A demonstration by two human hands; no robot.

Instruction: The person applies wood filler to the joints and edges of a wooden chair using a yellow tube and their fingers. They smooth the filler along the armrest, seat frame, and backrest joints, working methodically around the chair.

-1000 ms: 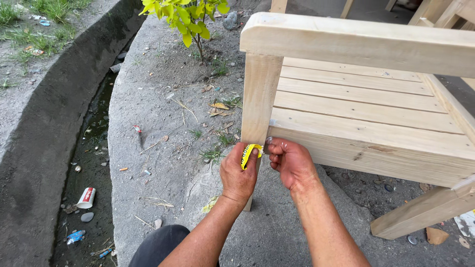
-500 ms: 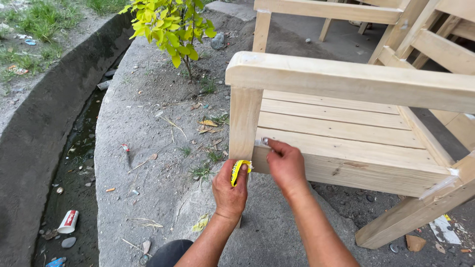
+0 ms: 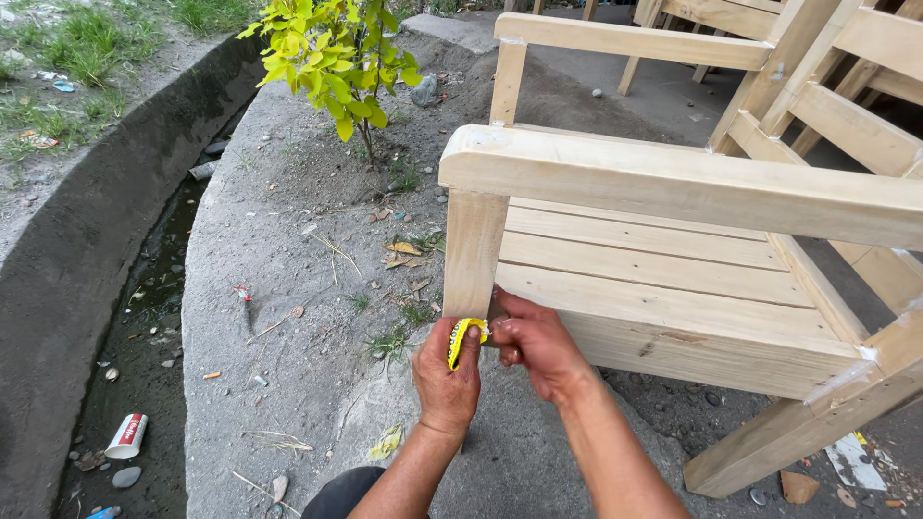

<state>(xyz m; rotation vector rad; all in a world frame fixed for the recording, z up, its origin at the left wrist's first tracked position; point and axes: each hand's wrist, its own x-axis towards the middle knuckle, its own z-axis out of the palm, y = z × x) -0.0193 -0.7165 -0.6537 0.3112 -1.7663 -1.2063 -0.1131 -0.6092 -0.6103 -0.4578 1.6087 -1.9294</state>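
1. Both hands sit higher and closer to the chair leg than half a second ago, and the view has swung so more chair and a second armrest show at top.
2. Far left: concrete drainage ditch [image 3: 144, 317] with dirty water; in it a red-and-white paper cup [image 3: 126, 435] lying on its side, stones, and scraps of litter. The cup's contents can't be made out.
3. Grey concrete slab [image 3: 279, 288] beside the ditch, with dry leaves, twigs and a yellow-leaved shrub [image 3: 332, 58] at its top edge.
4. Left hand [image 3: 446, 380] closed around a small yellow tube [image 3: 462, 338], thumb side up, tip pointing at the base of the chair leg [image 3: 473, 252].
5. Right hand [image 3: 536, 344] curled, fingertips pinching at the tube's tip, touching the left hand; looks like working the cap or nozzle, can't tell which.
6. Step in hand, my read: getting the tube ready right at the leg-to-seat-rail joint of the unfinished wooden chair [image 3: 673, 259].
7. Next move would call for a steady squeeze with the tip held on the seam, with the right hand free to guide or wipe.
8. Right: more bare wooden chair frames [image 3: 846, 67] behind; wood scraps on the ground near the rear leg.
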